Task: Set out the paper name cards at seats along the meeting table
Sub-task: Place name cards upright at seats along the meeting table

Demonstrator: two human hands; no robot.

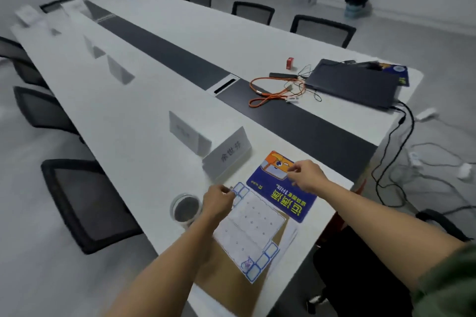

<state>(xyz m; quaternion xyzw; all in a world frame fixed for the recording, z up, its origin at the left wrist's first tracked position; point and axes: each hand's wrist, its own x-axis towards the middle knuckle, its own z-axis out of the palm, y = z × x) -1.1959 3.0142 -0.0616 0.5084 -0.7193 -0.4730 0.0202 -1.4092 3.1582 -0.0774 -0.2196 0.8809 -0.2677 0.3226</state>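
Item: name card (pixel 228 154), white folded paper with dark characters on its face, standing upright on the tabletop (pixel 144 100). It is near the left hand (pixel 217 202) at about 12 o'clock and near the right hand (pixel 307 175) at about 10 o'clock, apart from both. A second name card (pixel 188 134) stands just beside it at 10 o'clock. Two more cards (pixel 117 69) (pixel 91 46) stand well apart, further along the same edge at 11 o'clock. Both bare forearms reach in from 5 and 6 o'clock, palms down. Left hand: fingers curled, fingertips pinching the top left corner of a white sheet (pixel 253 226) edged with blue boxes. Right hand: fingers curled, thumb and forefinger drawn together over the top of a blue sheet (pixel 286 197); whether they grip it cannot be told. The white sheet overlaps the blue sheet and lies on a brown board (pixel 229 273). A round cup (pixel 186 208) with dark contents stands just beside the left hand at 9 o'clock. Across the dark centre strip, at 1 o'clock: a closed laptop (pixel 353 82), an orange cable (pixel 273 96), a small red box (pixel 290 62). A black chair (pixel 82 201) sits at 8 o'clock.
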